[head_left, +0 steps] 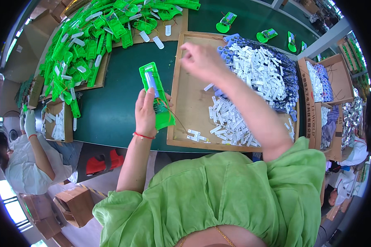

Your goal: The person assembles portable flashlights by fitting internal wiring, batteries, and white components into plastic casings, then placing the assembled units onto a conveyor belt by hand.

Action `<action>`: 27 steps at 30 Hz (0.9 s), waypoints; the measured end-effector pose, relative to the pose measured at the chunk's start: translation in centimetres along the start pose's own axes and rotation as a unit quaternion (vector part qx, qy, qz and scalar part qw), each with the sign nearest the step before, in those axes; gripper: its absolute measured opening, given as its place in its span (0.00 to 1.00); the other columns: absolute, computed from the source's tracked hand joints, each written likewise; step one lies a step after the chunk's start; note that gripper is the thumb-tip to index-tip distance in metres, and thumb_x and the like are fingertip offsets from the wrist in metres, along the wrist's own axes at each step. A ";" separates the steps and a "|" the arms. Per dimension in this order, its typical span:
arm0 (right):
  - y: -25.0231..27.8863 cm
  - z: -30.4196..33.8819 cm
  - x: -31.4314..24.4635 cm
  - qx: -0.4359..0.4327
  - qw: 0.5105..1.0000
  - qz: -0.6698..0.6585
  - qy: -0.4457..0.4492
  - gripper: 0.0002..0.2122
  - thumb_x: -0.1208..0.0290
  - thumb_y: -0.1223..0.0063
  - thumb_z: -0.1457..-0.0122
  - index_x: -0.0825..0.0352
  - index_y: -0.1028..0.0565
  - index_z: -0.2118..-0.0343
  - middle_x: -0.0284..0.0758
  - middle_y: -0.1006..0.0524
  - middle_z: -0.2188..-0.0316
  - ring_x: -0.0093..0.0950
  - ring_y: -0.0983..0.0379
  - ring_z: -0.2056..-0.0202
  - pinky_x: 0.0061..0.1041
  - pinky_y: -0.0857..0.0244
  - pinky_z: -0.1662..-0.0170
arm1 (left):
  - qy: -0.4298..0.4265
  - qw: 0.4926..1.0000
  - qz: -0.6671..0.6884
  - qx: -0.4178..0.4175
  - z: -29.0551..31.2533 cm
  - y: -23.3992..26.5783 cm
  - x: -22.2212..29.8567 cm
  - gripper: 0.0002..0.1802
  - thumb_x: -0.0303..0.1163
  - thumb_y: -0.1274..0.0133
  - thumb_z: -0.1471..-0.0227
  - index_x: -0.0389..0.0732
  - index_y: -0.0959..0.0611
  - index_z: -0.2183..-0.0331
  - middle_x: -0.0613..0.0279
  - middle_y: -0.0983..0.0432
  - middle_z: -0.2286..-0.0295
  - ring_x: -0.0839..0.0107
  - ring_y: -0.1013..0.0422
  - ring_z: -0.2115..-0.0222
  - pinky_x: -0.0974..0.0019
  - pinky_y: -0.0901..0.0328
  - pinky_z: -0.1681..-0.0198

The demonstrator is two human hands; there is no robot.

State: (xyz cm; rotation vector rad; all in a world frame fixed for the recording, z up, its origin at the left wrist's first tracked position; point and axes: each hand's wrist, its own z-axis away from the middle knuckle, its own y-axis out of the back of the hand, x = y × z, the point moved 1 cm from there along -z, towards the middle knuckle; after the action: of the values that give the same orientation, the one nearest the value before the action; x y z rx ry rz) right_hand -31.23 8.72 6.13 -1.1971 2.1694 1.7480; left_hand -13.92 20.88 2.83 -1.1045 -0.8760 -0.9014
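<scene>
My left hand (pixel 146 113) is closed around a green plastic housing (pixel 165 120), held upright over the table near the tray's left edge. Inside the housing lie a blue cylindrical battery (pixel 152 79), a small circuit board and thin wires. My right hand (pixel 206 61) hangs above the upper left part of a shallow wooden tray (pixel 189 103). Its fingers are curled together, and anything in them is hidden. Below and beside it the tray holds a heap of white plastic strips (pixel 255 68), a looser group of white strips (pixel 231 123) and many blue batteries (pixel 292 84).
Green housings (pixel 90 51) are piled on cardboard at the left of the green table (pixel 103 119). Several assembled green units (pixel 267 35) stand along the far side. Cardboard boxes (pixel 307 115) border the tray's right. A co-worker (pixel 33 160) works at the far left beside a small box (pixel 67 123).
</scene>
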 end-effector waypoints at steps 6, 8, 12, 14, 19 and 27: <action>-1.5 -3.2 4.5 -0.342 0.844 0.401 0.098 0.10 0.75 0.53 0.46 0.63 0.20 0.64 0.38 0.21 0.62 0.38 0.23 0.59 0.32 0.27 0.61 | 0.014 0.999 0.009 -0.042 0.1 0.0 -0.4 0.15 0.42 0.57 0.39 0.39 0.30 0.63 0.54 0.25 0.72 0.69 0.26 0.75 0.67 0.30 0.75; -2.5 -4.4 5.3 -0.394 0.822 0.399 0.097 0.12 0.76 0.52 0.46 0.63 0.20 0.61 0.36 0.21 0.59 0.37 0.24 0.56 0.34 0.27 0.59 | 0.025 0.998 0.008 -0.048 0.1 -0.5 -0.5 0.15 0.42 0.57 0.39 0.39 0.30 0.62 0.53 0.25 0.72 0.69 0.26 0.75 0.67 0.30 0.75; -3.1 -5.2 4.8 -0.431 0.805 0.399 0.078 0.12 0.76 0.52 0.46 0.64 0.21 0.60 0.38 0.22 0.58 0.37 0.24 0.56 0.35 0.27 0.58 | 0.024 0.999 0.009 -0.040 0.3 0.1 -0.1 0.15 0.41 0.57 0.39 0.38 0.29 0.61 0.53 0.24 0.72 0.68 0.26 0.75 0.68 0.30 0.74; -3.2 -4.8 5.7 -0.404 0.827 0.371 0.121 0.09 0.75 0.54 0.48 0.66 0.21 0.67 0.42 0.21 0.67 0.40 0.23 0.62 0.36 0.28 0.60 | 0.018 0.999 0.010 -0.039 0.2 0.1 -0.1 0.15 0.42 0.57 0.39 0.38 0.29 0.61 0.53 0.24 0.72 0.68 0.26 0.75 0.68 0.30 0.73; -3.2 -4.1 4.7 -0.403 0.830 0.361 0.134 0.10 0.75 0.53 0.48 0.65 0.21 0.65 0.41 0.21 0.65 0.40 0.24 0.61 0.37 0.28 0.60 | 0.043 0.998 0.013 -0.034 0.2 0.2 -0.3 0.16 0.42 0.57 0.39 0.38 0.29 0.60 0.53 0.24 0.71 0.68 0.26 0.75 0.69 0.30 0.72; 2.1 -1.0 0.6 -0.187 0.977 0.030 0.098 0.09 0.76 0.44 0.52 0.67 0.25 0.66 0.37 0.21 0.72 0.35 0.22 0.68 0.35 0.29 0.66 | 0.015 0.998 0.010 -0.061 0.7 0.1 -0.1 0.15 0.40 0.56 0.39 0.37 0.31 0.58 0.53 0.24 0.69 0.68 0.25 0.73 0.67 0.29 0.70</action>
State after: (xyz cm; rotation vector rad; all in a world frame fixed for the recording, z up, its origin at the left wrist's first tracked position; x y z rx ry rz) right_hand -32.57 7.62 7.80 -1.4545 2.0506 2.2251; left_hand -13.98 21.58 2.86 -1.1986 -0.7927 -0.9631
